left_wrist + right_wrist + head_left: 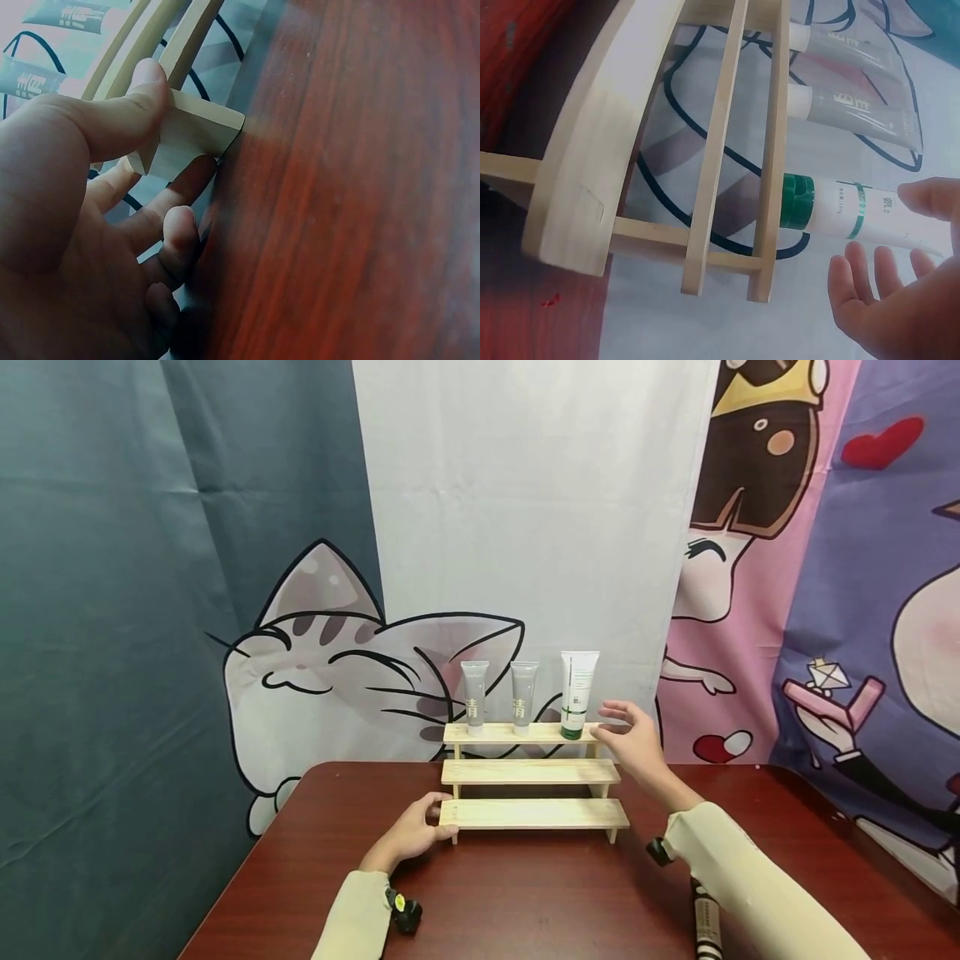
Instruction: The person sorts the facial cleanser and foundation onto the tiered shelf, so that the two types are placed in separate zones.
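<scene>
The left hand (411,831) grips the left end of the rack's bottom shelf (534,812), while the right hand (636,743), released with fingers parted, is just beside the white tube (579,692) standing cap-down on the top shelf (543,732).

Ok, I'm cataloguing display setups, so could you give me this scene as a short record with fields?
furniture: three-tier wooden rack on a red-brown table
top tier, left to right: grey tube, second grey tube, white tube with green cap
left hand: grips the left end of the lowest tier
right hand: beside the white tube; contact unclear
behind: cartoon-printed cloth
</scene>
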A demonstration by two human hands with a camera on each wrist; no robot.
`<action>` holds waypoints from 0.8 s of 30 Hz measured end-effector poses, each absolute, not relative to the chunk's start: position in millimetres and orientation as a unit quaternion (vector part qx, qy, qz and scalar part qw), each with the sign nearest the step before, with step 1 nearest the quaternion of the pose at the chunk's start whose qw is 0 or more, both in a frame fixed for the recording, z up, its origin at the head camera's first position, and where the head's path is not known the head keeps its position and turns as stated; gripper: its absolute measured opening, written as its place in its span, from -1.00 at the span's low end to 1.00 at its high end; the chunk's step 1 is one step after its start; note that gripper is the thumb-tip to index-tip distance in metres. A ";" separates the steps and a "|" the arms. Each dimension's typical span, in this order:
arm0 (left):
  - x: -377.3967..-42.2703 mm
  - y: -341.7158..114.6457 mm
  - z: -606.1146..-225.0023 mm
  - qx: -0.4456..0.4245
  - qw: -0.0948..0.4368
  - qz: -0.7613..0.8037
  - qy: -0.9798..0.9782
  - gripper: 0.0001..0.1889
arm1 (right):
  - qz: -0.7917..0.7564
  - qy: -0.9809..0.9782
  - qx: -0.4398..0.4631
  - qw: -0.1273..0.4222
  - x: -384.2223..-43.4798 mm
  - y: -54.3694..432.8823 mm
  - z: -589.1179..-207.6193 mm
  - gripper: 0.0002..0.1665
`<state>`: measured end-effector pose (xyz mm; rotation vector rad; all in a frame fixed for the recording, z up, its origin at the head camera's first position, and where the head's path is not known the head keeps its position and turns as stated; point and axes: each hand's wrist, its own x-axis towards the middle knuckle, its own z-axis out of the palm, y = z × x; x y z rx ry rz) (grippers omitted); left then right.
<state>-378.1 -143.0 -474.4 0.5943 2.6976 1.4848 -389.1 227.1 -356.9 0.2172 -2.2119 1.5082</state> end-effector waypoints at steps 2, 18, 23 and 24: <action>-378.1 -143.2 -474.1 0.189 0.002 0.474 0.860 -0.43 | 0.541 -0.806 0.084 0.225 -384.6 229.1 -357.2 -0.42; -378.7 -146.7 -475.1 0.189 0.003 0.472 0.861 -0.44 | 0.484 -0.850 0.093 0.187 -341.7 256.4 -366.3 -0.42; -380.5 -147.2 -474.5 0.201 0.009 0.473 0.858 -0.43 | 0.453 -0.866 0.103 0.186 -327.9 267.1 -370.6 -0.47; -380.6 -147.1 -474.4 0.204 0.013 0.473 0.857 -0.43 | 0.446 -0.870 0.104 0.183 -324.8 269.6 -372.2 -0.47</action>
